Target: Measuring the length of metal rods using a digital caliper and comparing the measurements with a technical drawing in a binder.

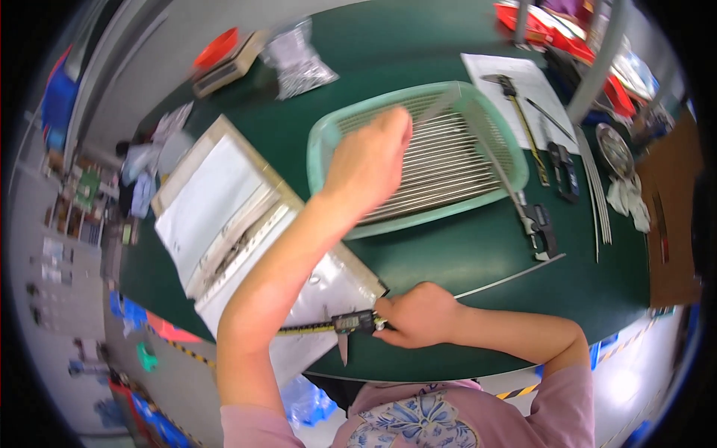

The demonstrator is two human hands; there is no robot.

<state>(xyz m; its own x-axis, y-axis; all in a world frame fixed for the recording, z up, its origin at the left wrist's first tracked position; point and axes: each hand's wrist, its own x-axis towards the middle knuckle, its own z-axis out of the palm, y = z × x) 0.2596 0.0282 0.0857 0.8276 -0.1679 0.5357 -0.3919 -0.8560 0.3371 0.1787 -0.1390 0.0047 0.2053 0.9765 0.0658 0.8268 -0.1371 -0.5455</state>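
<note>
Many rods (pixel 442 160) in green basket (pixel 317 160)

bright, fairly even indoor light. a white glare shines off the floor (pixel 624 384) at lower right, and thin rods (pixel 448 160) glint in rows. the left hand (pixel 366 164) is slightly blurred. edges curve toward black corners; shelves (pixel 78 216) at far left look soft.

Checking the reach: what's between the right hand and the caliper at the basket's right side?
In the head view, a thin rod slants over the green tabletop from the edge of the right hand toward that caliper.
</note>
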